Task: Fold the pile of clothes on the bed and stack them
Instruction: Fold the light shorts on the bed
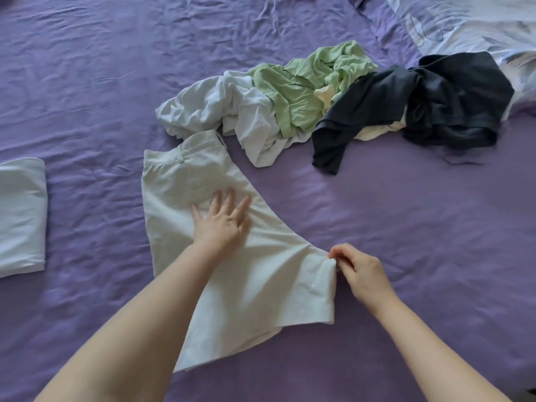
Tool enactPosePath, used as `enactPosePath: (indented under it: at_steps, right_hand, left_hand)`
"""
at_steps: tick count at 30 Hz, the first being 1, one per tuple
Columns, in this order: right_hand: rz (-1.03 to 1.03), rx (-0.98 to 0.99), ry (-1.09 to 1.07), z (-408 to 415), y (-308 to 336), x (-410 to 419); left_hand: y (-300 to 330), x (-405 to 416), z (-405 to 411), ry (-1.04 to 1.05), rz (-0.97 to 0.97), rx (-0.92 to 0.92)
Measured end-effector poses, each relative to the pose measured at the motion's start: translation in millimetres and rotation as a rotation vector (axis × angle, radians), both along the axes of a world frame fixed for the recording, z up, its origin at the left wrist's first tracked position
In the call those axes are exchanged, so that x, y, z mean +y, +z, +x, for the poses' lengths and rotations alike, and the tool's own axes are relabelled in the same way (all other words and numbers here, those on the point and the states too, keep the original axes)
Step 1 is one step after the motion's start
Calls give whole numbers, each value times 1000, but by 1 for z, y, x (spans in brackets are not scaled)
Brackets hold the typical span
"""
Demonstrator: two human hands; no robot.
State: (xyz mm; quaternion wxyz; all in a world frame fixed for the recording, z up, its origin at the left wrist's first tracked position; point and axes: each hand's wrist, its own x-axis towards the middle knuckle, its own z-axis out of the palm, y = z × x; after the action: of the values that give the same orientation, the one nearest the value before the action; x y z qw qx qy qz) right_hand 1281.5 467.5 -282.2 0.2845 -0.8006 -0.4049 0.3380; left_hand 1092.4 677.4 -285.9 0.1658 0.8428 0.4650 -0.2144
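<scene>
Presently, a pair of pale beige cotton shorts (232,256), already doubled leg over leg, is laid flat on the purple bed sheet (406,242), with its long axis running from the waistband at the far side, just beside the unfolded pile, down to the hem nearest the person. The left hand (222,224) is pressed flat on the middle of the garment with its fingers spread and straight, so that the cloth is pinned. The right hand (362,271) is closed in a pinch on the crotch corner, which juts out to the right of the garment's long axis. The coming move is judged to turn on this: the corner lies to the right of the pinning hand and would need to be drawn leftward over the fabric to square the edge. A heap of unfolded white, light green, cream and dark navy garments (333,105) is left beyond, and a folded pale blue garment (21,216) is set well apart at the left.
</scene>
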Motion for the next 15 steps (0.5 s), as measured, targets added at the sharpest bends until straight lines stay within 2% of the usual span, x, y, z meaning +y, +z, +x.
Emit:
enactPosePath:
  at_steps: [7,11,15]
  right_hand:
    - [-9,50,-83,1,-8,0]
    - [1,69,-122,-2,-4,3]
    - [-24,65,-160,-5,-5,3]
  left_hand:
    - [-2,-1,4,20,46,38]
    - [3,-19,12,-52,142,-57]
    - [-10,-38,11,-128,64,-40]
